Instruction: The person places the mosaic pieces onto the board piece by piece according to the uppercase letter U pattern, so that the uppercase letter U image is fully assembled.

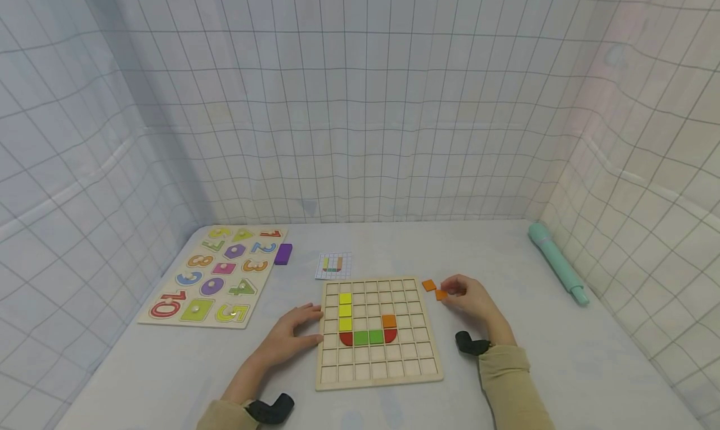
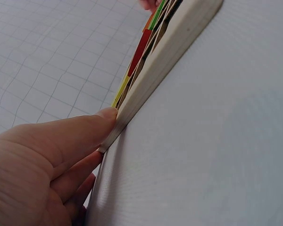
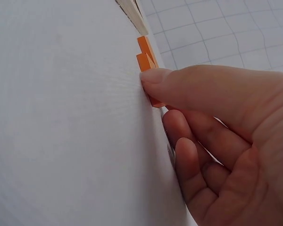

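Note:
My left hand [image 1: 294,334] rests at the left edge of a wooden grid board [image 1: 378,386], thumb and fingertips touching its rim. On the board are yellow square tiles [image 1: 345,311] in a column, green tiles [image 1: 368,337] between two red rounded corner pieces [image 1: 346,339], and an orange tile [image 1: 389,321] above the right corner. Right of the board, my right hand [image 1: 471,297] pinches an orange square tile [image 1: 441,295] at the tabletop; in the right wrist view the thumb [image 3: 155,77] covers part of the orange. Another orange tile [image 1: 429,285] lies beside it, nearer the board.
A small pattern card [image 1: 334,265] lies behind the board. At the left is a number-and-shape puzzle board [image 1: 194,274], with a purple block [image 1: 284,254] by its right edge. A folded mint-green umbrella-like object [image 1: 559,264] lies far right. Grid-patterned curtains surround the table.

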Demonstrator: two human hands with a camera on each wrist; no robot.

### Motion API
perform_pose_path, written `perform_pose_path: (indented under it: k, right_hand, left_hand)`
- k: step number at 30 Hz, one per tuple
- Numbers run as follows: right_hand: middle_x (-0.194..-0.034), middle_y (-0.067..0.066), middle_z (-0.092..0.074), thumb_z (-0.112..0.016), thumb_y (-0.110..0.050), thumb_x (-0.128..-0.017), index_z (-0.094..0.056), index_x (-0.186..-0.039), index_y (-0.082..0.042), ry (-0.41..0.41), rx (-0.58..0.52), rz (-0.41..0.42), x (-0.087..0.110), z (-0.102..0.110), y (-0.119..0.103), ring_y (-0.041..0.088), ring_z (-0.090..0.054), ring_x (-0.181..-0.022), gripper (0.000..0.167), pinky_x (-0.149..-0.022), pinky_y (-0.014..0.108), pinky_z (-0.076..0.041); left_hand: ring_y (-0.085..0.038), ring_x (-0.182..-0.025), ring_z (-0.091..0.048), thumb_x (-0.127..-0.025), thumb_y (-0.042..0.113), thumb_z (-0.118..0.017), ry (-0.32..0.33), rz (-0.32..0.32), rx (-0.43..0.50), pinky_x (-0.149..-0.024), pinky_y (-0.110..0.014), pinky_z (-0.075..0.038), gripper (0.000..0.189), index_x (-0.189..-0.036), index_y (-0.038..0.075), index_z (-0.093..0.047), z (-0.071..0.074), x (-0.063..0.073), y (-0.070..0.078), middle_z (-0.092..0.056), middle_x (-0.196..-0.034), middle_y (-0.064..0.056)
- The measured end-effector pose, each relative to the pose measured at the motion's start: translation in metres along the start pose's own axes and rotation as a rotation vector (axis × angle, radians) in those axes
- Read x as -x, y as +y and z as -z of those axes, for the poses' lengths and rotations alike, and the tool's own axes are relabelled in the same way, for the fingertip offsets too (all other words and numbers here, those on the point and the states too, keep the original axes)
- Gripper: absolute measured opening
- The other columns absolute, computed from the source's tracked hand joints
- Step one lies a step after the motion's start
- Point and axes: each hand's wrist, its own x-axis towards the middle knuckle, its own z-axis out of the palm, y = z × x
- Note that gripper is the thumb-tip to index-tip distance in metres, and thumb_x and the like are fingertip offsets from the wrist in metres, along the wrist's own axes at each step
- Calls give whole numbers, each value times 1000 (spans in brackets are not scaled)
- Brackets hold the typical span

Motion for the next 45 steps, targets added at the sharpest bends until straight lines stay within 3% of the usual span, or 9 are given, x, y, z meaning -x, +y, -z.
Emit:
perform_pose_path:
  k: [14, 22, 36, 45]
  right_hand:
    - [-90, 3, -61, -75, -12, -77, -66, -98, -7, 6, 32, -10, 1, 0, -2, 17, -53, -82, 24, -71, 30, -45]
    - [-97, 3, -64, -75, -14, -78, -66, -100, -8, 6, 15, 0, 0, 0, -6, 20, -58, -90, 24, -82, 37, -50]
    - [-100, 8, -66, -76, -13, -78, -66, -101, -3, -80, -103, 196, 2, -4, -42, 24, -60, -94, 27, -82, 35, -50]
    - [-99, 2, -66, -75, -12, -79, -66, -102, -6, -184, -64, 284, 1, -22, -67, 20, -59, -96, 26, -85, 38, -49]
  left_hand:
    - [-32, -135, -33, -79, 24, -75, -1, 25, -8, -115, -48, -16, 48, -121, 4, -62, -1, 0, 1, -52, -135, -10]
    - [-32, -135, -33, -80, 24, -74, -1, 14, -9, -114, -49, -16, 48, -121, 4, -62, 0, 1, 1, -52, -135, -10]
    - [-34, -134, -34, -79, 22, -75, 4, -6, -8, -114, -50, -18, 47, -120, 2, -62, 0, 0, 1, -53, -134, -12]
    - [-35, -134, -33, -79, 23, -75, 5, -8, -6, -113, -51, -18, 47, -120, 2, -62, 0, 1, 1, -53, -134, -12]
